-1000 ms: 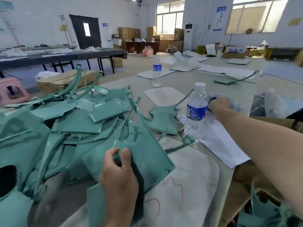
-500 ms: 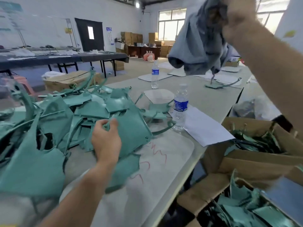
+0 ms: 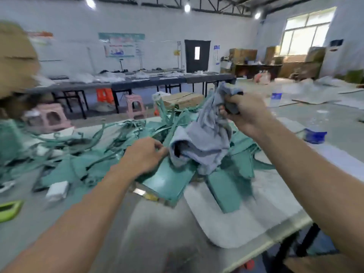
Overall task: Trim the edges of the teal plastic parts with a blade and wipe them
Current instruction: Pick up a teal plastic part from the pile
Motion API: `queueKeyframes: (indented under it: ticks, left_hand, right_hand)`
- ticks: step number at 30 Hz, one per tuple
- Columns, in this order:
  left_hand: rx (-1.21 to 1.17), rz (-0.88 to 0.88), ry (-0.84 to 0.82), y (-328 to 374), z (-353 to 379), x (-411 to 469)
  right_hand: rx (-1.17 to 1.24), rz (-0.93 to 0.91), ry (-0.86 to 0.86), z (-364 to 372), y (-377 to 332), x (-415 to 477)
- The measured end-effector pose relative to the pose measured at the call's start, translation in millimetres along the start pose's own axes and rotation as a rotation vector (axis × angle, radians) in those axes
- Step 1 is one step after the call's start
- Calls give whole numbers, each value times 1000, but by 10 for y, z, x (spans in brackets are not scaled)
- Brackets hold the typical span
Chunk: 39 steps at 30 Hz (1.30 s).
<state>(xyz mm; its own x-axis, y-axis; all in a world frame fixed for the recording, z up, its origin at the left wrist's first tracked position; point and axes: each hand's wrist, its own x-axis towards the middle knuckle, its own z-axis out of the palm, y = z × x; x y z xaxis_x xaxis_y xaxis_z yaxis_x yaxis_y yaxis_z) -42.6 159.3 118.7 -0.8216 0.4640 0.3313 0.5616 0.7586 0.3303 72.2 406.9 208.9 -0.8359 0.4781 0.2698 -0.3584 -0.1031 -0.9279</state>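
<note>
Right hand (image 3: 242, 111) is raised above the heap, fist clamped on a grey-blue cloth (image 3: 204, 142). The cloth hangs crumpled, its lower folds reaching the teal part (image 3: 169, 182). Left hand (image 3: 143, 156), apart from the right, has its fingers curled over that part's far edge. The part is a flat rectangular panel with a matte teal face, tilted on the tabletop (image 3: 157, 233) near centre. Behind it is a pile of teal parts (image 3: 110, 138), plates and thin curved strips in a tangle. Motion blur; edge finish illegible.
</note>
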Motion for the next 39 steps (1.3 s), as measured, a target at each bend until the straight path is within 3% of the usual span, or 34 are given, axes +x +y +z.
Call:
queueKeyframes:
  ticks: [2,4,6,8,9,13,16,18,21,23,26,29,33,37,39]
  left_hand:
    - [152,29,37,-204,-8,-122]
    - [218,53,63,-417,42,-238]
    - [258,81,122,-593,108,-313]
    - [236,105,205,-657,160,-292]
    - [221,123,237,-656,171,-254]
    - [168,141,138,-729,148,-11]
    - [126,56,36,-772,107,203]
    - [8,-36,88,-713,138,309]
    - [-109,-113,241,-621,261,288]
    - [-28,2,409,-615,361,187]
    - [63,260,568,-597,468,119]
    - [48,256,643,-581,545,202]
    - [-24,-40,391,-539,585,321]
    - [-202,-260,96,-657,450,576]
    - [-431,-411,42,-691,429,610]
  right_hand:
    - [-223,82,-50,231,492,-101]
    - [-599,111,-124,353,936,-181]
    - [-985,57,-336,352,1281,-246]
    - [-1046,-50,-503,302,1550,-281]
    - [-1014,-91,-493,279,1670,-299]
    - [-1063,-278,-108,42,2110,-179]
    - [-778,-235,213,-108,2188,-43]
    - [-410,-179,445,-134,2124,80]
    - [147,-63,614,-104,1914,239]
    - [396,54,518,-118,1776,252]
    - [667,299,133,-158,1656,94]
    - [610,504,-53,-147,1821,-93]
    - [15,331,131,-49,2133,-215]
    - [115,288,267,23,2087,47]
    - [264,252,295,33,2077,167]
